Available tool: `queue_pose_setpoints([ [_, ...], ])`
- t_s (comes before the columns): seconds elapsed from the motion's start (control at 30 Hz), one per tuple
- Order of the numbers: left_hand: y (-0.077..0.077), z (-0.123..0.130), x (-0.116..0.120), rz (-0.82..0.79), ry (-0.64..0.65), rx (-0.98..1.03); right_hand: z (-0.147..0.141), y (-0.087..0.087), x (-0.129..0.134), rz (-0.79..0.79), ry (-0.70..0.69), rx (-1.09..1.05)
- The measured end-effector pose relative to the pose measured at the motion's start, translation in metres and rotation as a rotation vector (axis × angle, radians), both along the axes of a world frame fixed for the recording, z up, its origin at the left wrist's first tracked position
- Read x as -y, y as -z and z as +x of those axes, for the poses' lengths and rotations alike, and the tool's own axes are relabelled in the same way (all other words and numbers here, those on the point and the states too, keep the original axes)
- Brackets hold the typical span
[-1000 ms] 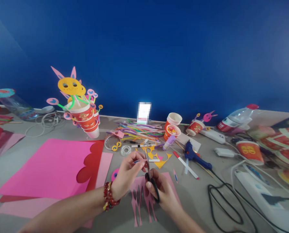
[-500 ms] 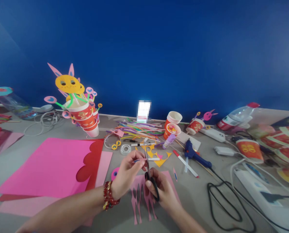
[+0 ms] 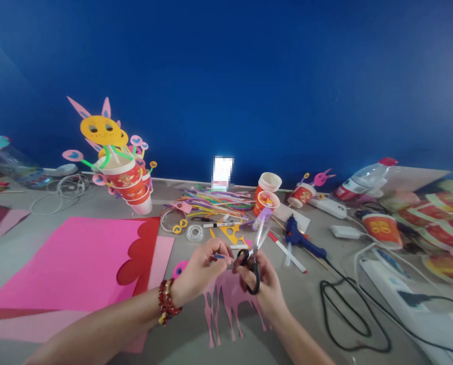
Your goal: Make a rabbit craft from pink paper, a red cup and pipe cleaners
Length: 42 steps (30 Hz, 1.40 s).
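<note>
My left hand (image 3: 198, 271) pinches a small pink-and-blue paper cutout (image 3: 219, 256), mostly covered by the fingers. Black-handled scissors (image 3: 255, 268) are in my right hand (image 3: 266, 286), their blades pointing up and slightly right, apart from the cutout. Beneath both hands lies a pink paper sheet (image 3: 232, 291), its near side cut into thin, ragged strips. A pink paper disc with a blue centre (image 3: 180, 268) shows just behind my left wrist.
Pink and red sheets (image 3: 70, 263) lie to the left, near decorated paper cups (image 3: 122, 175). Pipe cleaners (image 3: 219, 202), tape (image 3: 195, 232) and yellow paper scraps (image 3: 232, 234) lie ahead. At the right are a blue glue gun (image 3: 300, 239), its black cord (image 3: 321, 304) and a power strip (image 3: 389, 284).
The scissors have moved right, away from the cutout, and turned so the blades tilt rightward. My right hand has shifted slightly right and up. The left still pinches the cutout. The view has shifted slightly.
</note>
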State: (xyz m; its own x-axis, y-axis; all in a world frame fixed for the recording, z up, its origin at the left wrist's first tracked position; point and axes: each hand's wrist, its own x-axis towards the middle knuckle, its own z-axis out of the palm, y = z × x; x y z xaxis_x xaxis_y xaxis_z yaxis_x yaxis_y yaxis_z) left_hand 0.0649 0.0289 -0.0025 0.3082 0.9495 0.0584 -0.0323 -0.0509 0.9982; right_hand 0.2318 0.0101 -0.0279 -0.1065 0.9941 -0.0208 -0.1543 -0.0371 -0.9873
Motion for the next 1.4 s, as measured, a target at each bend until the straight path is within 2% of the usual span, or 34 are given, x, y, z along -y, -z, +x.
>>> queue_pose_setpoints([
  [0.1,0.001,-0.001,-0.002,0.069,0.070,-0.166,0.002,-0.004,-0.003,0.011,0.011,-0.047],
  [0.2,0.004,-0.001,-0.003,0.066,0.127,-0.221,0.001,-0.002,-0.003,0.004,-0.002,-0.062],
  [0.4,0.011,0.001,-0.002,-0.059,0.135,-0.088,0.000,0.000,-0.003,-0.001,0.012,-0.086],
  [0.53,0.001,-0.003,-0.004,-0.083,0.072,0.049,0.001,-0.001,-0.003,-0.020,0.016,-0.023],
  [0.63,-0.008,-0.008,-0.008,-0.044,0.032,0.108,0.000,0.002,0.000,-0.055,-0.091,0.018],
  [0.73,-0.013,-0.013,-0.011,-0.004,0.014,0.114,-0.002,0.006,0.003,-0.085,-0.248,0.028],
  [0.87,-0.015,-0.015,-0.013,0.014,0.000,0.112,-0.001,0.009,0.003,-0.079,-0.336,0.056],
  [1.03,-0.017,-0.015,-0.013,0.008,0.001,0.108,0.000,0.009,0.001,-0.051,-0.348,0.089],
  [1.4,-0.015,-0.016,-0.013,-0.013,0.001,0.073,-0.001,0.007,0.002,-0.115,-0.358,0.102],
])
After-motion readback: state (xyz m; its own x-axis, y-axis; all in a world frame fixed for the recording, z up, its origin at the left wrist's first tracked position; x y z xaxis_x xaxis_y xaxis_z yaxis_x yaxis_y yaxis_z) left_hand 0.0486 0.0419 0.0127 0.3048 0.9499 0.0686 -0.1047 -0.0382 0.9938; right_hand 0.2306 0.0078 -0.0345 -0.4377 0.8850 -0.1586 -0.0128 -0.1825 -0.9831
